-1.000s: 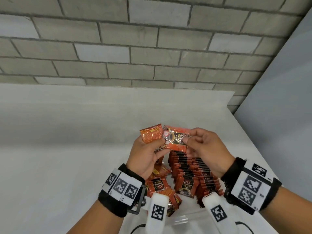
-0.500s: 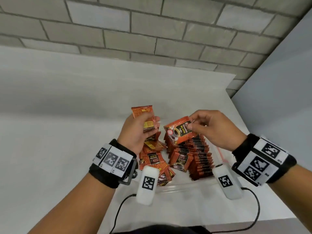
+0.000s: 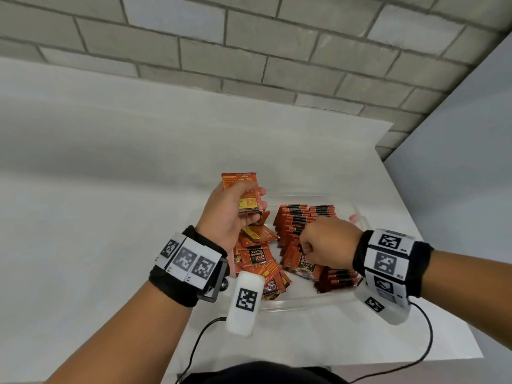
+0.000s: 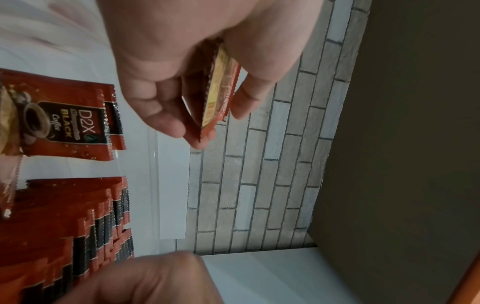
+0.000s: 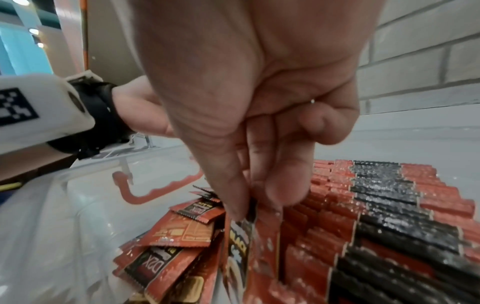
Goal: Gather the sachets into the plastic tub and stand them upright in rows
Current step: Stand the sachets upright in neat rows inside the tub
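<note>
A clear plastic tub sits on the white table. Red-and-black coffee sachets stand in rows on its right side, and a loose pile lies on its left. My left hand hovers above the pile and grips a small bundle of sachets, seen edge-on in the left wrist view. My right hand is down in the tub at the near end of the rows. There its thumb and fingers pinch the top edge of one upright sachet.
A grey brick wall runs behind the table and a plain panel stands to the right. The table's right edge is close to the tub. A red latch hangs on the tub's wall. Black cables trail from my wrists over the table's front edge.
My right hand took one sachet from beside the left hand's bundle and lowered it into the tub against the rows. The left hand stayed raised with its bundle.
</note>
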`<state>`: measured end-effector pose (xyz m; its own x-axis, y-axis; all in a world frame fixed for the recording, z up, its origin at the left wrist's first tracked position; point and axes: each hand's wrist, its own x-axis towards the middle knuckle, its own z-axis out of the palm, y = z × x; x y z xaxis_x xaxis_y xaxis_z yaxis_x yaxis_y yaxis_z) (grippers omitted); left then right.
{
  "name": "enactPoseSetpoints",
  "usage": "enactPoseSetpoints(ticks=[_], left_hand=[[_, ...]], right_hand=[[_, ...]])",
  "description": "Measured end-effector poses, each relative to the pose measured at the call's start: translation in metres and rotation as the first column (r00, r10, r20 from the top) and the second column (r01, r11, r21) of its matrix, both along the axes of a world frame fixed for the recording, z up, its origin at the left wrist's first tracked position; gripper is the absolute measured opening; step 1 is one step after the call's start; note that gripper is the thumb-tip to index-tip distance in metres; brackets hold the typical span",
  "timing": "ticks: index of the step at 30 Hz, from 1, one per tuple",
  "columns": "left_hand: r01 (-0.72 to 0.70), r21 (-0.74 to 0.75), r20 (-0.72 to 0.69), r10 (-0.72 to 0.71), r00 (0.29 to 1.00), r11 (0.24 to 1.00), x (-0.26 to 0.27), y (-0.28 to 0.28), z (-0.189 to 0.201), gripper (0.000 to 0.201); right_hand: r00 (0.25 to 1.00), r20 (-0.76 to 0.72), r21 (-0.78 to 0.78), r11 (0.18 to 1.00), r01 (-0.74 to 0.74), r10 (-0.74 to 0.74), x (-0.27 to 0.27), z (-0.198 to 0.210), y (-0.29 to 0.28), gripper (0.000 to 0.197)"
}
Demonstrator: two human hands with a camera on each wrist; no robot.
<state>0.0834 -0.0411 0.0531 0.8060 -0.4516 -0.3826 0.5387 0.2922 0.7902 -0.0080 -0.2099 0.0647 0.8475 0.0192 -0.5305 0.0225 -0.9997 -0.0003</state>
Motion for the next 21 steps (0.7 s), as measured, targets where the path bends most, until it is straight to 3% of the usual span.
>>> enactPoseSetpoints(ticks=[7, 21], left_hand=[[0.010, -0.016, 0.010, -0.010, 1.000, 1.000, 0.000, 0.004, 0.001, 0.011], [0.016, -0.020, 0.006, -0.016, 1.000, 1.000, -0.002, 0.006, -0.002, 0.009]], right_hand=[[0.995, -0.087, -0.125, 0.990, -0.067, 0.056, 0.007, -0.008, 0.012, 0.014], [0.991, -0.065, -0.160, 0.979, -0.126, 0.117, 0.009, -0.008, 0.014, 0.013]])
